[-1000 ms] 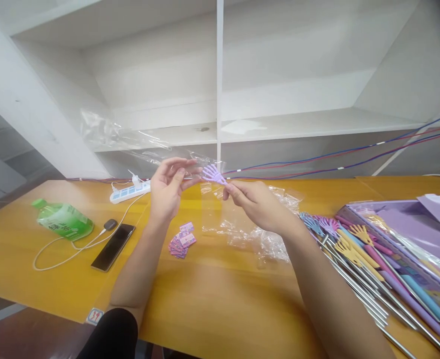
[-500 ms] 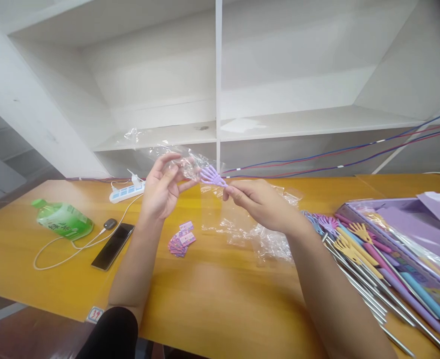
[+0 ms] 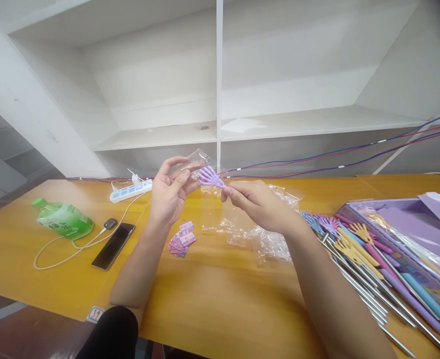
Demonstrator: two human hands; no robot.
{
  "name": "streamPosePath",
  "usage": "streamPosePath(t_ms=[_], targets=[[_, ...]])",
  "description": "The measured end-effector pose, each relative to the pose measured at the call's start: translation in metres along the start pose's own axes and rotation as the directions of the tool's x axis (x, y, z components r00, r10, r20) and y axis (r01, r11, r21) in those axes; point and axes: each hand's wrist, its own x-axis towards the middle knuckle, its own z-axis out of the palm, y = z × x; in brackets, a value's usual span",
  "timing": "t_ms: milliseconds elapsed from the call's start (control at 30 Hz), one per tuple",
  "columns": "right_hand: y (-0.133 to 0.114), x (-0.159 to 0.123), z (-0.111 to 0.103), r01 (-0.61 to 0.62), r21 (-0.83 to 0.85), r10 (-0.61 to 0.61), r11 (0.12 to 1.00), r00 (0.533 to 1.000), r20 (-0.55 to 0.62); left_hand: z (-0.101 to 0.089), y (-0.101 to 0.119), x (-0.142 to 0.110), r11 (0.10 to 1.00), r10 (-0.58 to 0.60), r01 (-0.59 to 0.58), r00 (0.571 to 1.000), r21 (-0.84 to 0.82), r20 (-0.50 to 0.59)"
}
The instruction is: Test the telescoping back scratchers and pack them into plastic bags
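A purple hand-shaped back scratcher head (image 3: 211,177) points up and left, with my right hand (image 3: 255,199) closed around the part just below it. My left hand (image 3: 171,192) pinches a clear plastic bag (image 3: 200,158) between thumb and fingers. The bag's film lies around the tips of the purple prongs; how far it covers them is hard to make out. My right palm hides the rest of the scratcher. Below my hands, a small pile of pink and purple printed cards (image 3: 181,240) lies on the wooden table (image 3: 212,299).
Clear plastic bags (image 3: 261,239) lie under my right wrist. Several colourful back scratchers (image 3: 358,254) with metal rods are heaped at right beside a purple box (image 3: 399,214). At left are a green bottle (image 3: 65,219), a phone (image 3: 113,246), a cable and a power strip (image 3: 130,190).
My left hand has moved right, closer to the scratcher's head. The bag film that trailed off to the left is now gathered near the prongs. My right hand has hardly moved.
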Motion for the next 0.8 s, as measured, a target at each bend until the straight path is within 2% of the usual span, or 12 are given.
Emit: streamPosePath(t_ms=[333, 800], targets=[[-0.0003, -0.0014, -0.0054, 0.004, -0.009, -0.004, 1.0, 1.0, -0.023, -0.0053, 0.0043, 0.0007, 0.998, -0.063, 0.062, 0.998, -0.031, -0.023], [0.0001, -0.0016, -0.0042, 0.036, -0.034, -0.038, 0.999, 0.998, -0.041, 0.0038, 0.0072, -0.0081, 0.998, -0.065, 0.065, 0.998, -0.015, 0.01]])
